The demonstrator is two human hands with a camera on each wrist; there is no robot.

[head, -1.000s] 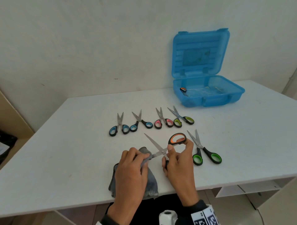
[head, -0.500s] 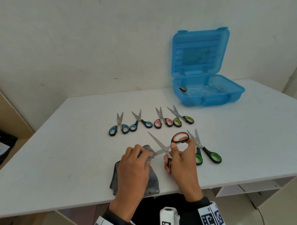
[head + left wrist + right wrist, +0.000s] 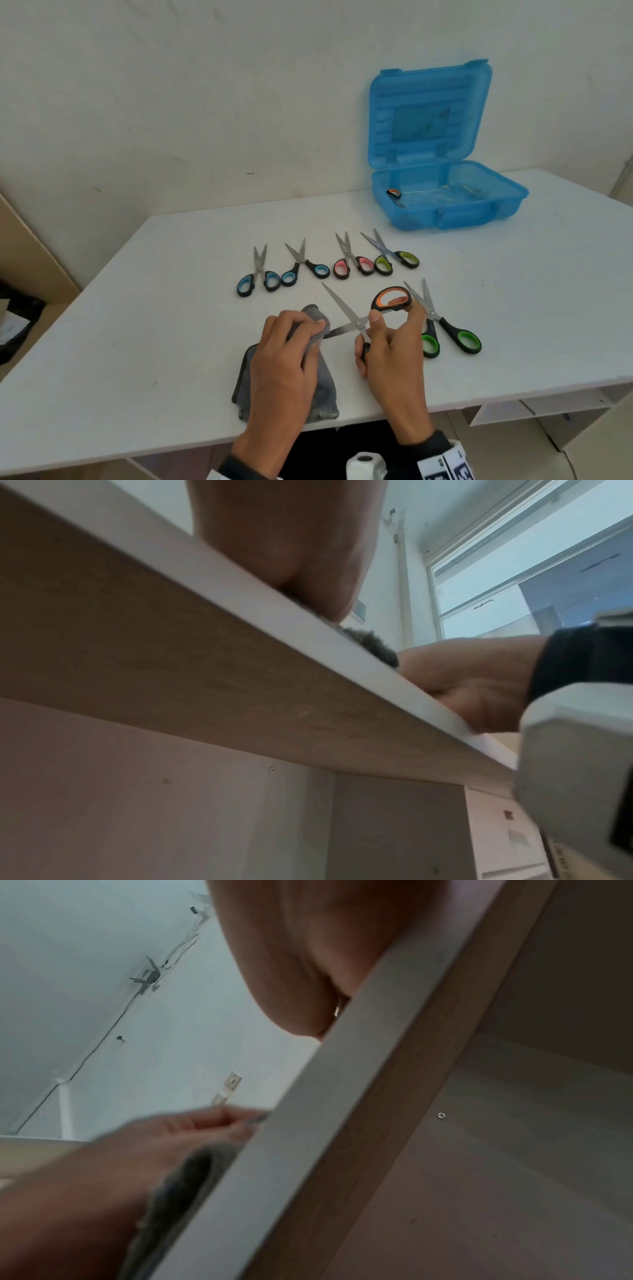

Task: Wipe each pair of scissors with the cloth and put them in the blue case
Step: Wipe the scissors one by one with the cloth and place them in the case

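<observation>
Orange-handled steel scissors (image 3: 363, 317) are being held open just above the near edge of the white counter (image 3: 137, 342), blades spread in a V. The right hand (image 3: 390, 346) is gripping them at the handles, its fingers (image 3: 416, 310) curled around the orange loop. The left hand (image 3: 287, 356) is pinching a fold of the grey cloth (image 3: 322, 387) around the lower blade, fingers clamped on the fabric. Compared with a second ago, the cloth grip is sitting further out along that blade, towards the tip, and more bare steel is showing near the pivot; the wiping stroke is judged to be nearing its end on this blade. The upper blade is showing bare and probably needs its own stroke.

Just to the right, green-handled scissors (image 3: 442, 322) are lying flat. Further back, a row of four pairs is waiting: two blue-handled pairs (image 3: 260, 277) (image 3: 305, 265), one pink-handled pair (image 3: 352, 260), one lime-handled pair (image 3: 390, 257).

At the far right, the translucent blue plastic case (image 3: 445, 209) is standing open, lid upright, with one orange-handled item (image 3: 394, 194) already inside. Most of the task is judged to remain.
</observation>
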